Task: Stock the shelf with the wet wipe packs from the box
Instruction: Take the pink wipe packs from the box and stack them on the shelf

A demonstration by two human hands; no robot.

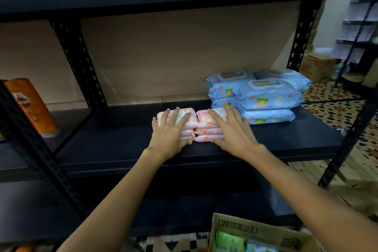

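Note:
Two small stacks of pink wet wipe packs sit side by side on the dark shelf (pixel 286 139). My left hand (pixel 169 131) lies flat on the left pink stack (pixel 189 117), fingers spread over its top and front. My right hand (pixel 231 129) rests the same way on the right pink stack (pixel 204 125). To their right, several blue wet wipe packs (pixel 268 96) are piled in stacks. The cardboard box (pixel 255 229) stands at the bottom edge, with a green pack (pixel 229 241) visible inside.
An orange bottle (pixel 32 106) stands cap-down in the neighbouring shelf bay at the left, behind a black perforated upright (pixel 79 63). Another upright (pixel 300 35) bounds the bay on the right. Patterned floor tiles, a cardboard carton (pixel 317 65) and more racking (pixel 356 26) lie beyond.

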